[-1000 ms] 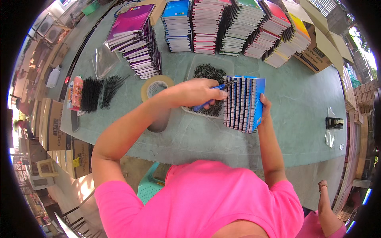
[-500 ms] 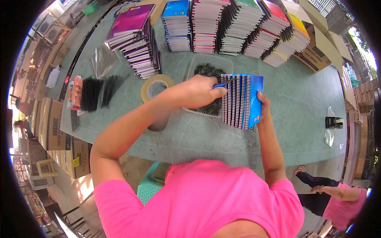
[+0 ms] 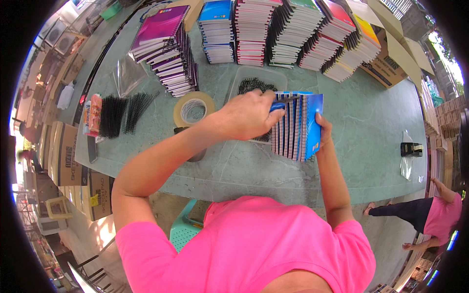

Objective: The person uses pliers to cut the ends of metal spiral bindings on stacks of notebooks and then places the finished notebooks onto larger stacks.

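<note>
A: How is the grip?

B: The left hand is closed around blue-handled pliers. The right hand is clamped on a fanned bundle of blue spiral notebooks, its thumb over the front cover. Whether the plier jaws are apart or together is too small to tell.

A: Where does the bundle lie from the pliers?

B: To their right, in front of the person. Its coil-bound spines face the left hand, their long axis running away from the body with a slight tilt. The plier tips point rightward across the spines' far ends. The left hand is nearer those ends; the right hand has the opposite edge.

A: And around that?

B: Just behind and to the left is a clear plastic tub of black coil pieces. Farther left, a tape roll and straight black coils lie on the green table. Along the far side stand purple notebooks and other coloured stacks.
</note>
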The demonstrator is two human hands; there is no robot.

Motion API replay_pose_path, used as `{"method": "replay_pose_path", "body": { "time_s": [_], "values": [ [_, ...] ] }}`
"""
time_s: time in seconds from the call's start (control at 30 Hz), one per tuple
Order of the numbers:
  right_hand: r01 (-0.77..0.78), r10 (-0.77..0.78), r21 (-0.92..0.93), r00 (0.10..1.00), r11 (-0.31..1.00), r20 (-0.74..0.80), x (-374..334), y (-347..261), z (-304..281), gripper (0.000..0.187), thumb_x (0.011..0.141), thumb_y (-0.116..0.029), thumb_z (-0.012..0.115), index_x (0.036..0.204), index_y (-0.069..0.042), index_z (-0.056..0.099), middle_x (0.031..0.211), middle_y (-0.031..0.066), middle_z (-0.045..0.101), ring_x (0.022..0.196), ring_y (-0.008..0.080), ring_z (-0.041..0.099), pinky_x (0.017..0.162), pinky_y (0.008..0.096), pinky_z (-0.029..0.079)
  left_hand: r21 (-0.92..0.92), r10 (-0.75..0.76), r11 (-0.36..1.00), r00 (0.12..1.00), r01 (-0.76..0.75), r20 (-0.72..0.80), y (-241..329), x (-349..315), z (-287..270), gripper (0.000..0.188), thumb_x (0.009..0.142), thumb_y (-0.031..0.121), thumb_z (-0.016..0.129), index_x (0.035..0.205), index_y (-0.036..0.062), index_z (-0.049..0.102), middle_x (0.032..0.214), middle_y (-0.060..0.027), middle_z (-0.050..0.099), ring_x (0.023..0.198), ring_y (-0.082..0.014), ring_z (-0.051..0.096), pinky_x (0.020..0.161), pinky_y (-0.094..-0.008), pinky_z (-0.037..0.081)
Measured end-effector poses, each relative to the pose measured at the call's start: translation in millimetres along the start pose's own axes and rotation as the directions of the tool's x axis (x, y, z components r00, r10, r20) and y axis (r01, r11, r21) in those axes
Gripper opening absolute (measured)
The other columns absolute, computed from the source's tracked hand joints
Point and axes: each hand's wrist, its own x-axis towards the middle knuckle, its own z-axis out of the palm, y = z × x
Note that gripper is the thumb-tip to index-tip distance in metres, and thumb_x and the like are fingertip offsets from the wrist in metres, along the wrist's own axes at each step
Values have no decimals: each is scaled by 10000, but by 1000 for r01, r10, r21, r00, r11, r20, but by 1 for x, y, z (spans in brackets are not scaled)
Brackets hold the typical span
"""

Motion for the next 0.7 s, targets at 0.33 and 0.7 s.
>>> {"method": "replay_pose_path", "body": {
  "time_s": [0.33, 0.7],
  "values": [
    [-21, 20, -25, 1000, 999, -6, 1, 2, 5, 630, 708, -313, 664, 1187, 32, 443, 1095, 191, 561, 940, 308, 583, 841, 425, 474, -720, -123, 261, 762, 642, 635, 3, 4, -12, 479, 904, 398, 388, 1001, -51, 526, 860, -182, 588, 747, -280, 614, 684, -358, 494],
    [-26, -4, -114, 968, 993, -250, -56, -29, -12, 663, 669, -298, 698, 1185, 34, 447, 1092, 188, 562, 942, 302, 579, 842, 406, 475, -30, -81, 996, 996, 82, 47, -1, -79, 92, 414, 828, 304, 524, 1118, 17, 457, 981, -204, 478, 931, -353, 471, 829, -435, 381]
  ]
}}
